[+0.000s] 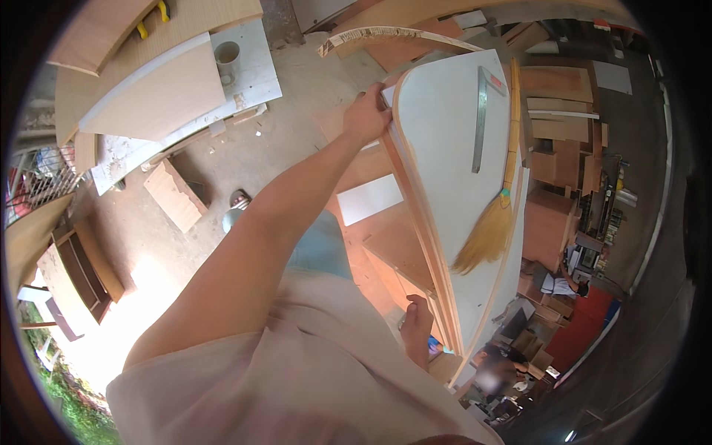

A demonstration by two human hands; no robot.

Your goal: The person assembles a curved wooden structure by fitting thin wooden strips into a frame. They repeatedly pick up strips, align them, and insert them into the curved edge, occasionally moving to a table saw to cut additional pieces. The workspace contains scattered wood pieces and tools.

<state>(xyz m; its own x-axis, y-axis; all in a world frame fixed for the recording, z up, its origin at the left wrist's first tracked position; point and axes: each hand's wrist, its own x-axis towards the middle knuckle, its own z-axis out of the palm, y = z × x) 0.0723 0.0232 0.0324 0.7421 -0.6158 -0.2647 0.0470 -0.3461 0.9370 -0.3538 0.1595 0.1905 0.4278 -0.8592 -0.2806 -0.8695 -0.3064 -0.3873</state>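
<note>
Along the left edge of one long white panel with a curved, pale wooden border (443, 119), the left hand (367, 115) had its fingers bent around the rim. The right hand (417, 325), partly curled, was near the panel's lower end; whether it held anything could not be told. On the panel lay one yellow-handled straw broom (486, 233) and one L-shaped metal square (480, 126).

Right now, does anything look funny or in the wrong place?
Yes, the straw broom. It's lying on top of the white board, next to a metal square. That looks a bit odd because brooms usually belong on the floor or against a wall.
</note>
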